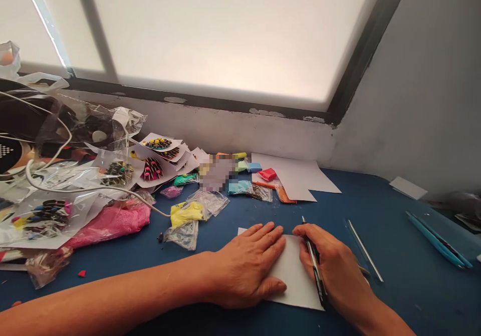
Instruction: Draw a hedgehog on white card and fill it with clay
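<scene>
A white sheet of paper lies on the blue table in front of me. My left hand rests flat on its left part, fingers stretched out and the thumb pointing right. In my right hand is a black and clear pen, gripped between thumb and fingers. The pen's tip points up and away from me, near the paper's far right edge; I cannot tell whether it touches anything. Right of that hand lies a thin silver rod, with part of another thin object half hidden by the hand.
Blue tweezers-like tools lie at the right. Several coloured clay packets, a yellow one among them, spread across the back. Paper sheets with dark, colour-tipped pieces, a pink bag and a white cable crowd the left. White sheets lie by the wall.
</scene>
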`<state>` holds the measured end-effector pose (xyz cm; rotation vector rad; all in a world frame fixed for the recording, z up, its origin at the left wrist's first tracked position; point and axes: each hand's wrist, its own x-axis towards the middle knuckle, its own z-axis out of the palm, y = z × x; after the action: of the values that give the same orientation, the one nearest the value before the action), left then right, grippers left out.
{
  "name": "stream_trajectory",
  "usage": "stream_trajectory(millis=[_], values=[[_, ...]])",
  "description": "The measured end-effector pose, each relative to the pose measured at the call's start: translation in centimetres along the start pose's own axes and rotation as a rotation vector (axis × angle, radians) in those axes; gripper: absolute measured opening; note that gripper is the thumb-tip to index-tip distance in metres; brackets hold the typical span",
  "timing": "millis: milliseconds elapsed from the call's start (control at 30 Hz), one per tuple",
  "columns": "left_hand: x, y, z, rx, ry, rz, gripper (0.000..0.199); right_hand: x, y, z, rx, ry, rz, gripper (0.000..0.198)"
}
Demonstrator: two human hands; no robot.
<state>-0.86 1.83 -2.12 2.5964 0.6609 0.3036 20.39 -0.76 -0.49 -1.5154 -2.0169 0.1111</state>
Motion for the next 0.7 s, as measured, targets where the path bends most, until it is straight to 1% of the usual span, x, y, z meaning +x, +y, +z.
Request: stream_trajectory(millis=[133, 267, 333, 500, 567, 700], values=[[-0.1, 0.1, -0.2, -0.010, -0.022, -0.012, 0.069, 0.3, 0.7, -1.3, 0.068, 0.107, 0.145, 0.021], [-0.1, 0.4, -0.3, -0.002, 0.011, -0.022, 0.067, 0.7, 0.5, -2.4, 0.227, 0.165, 0.310, 0.029], [-0.1, 0.4, -0.3, 0.020, 0.023, -0.014, 0.065, 0.8, -0.2, -2.4, 0.313, 0.148, 0.342, 0.036], [0.1, 0.4, -0.3, 0.060, 0.013, 0.031, 0.064, 0.6, -1.9, -1.1, 0.598, 0.007, 0.406, 0.049], [0.1, 0.4, -0.2, 0.063, 0.015, 0.043, 0.062, 0.6, -2.2, -0.6, 0.632, -0.019, 0.437, 0.050], [0.1, 0.6, 0.0, 0.048, 0.023, 0.068, 0.060, 0.7, -2.4, -0.2, 0.593, -0.032, 0.482, 0.051]])
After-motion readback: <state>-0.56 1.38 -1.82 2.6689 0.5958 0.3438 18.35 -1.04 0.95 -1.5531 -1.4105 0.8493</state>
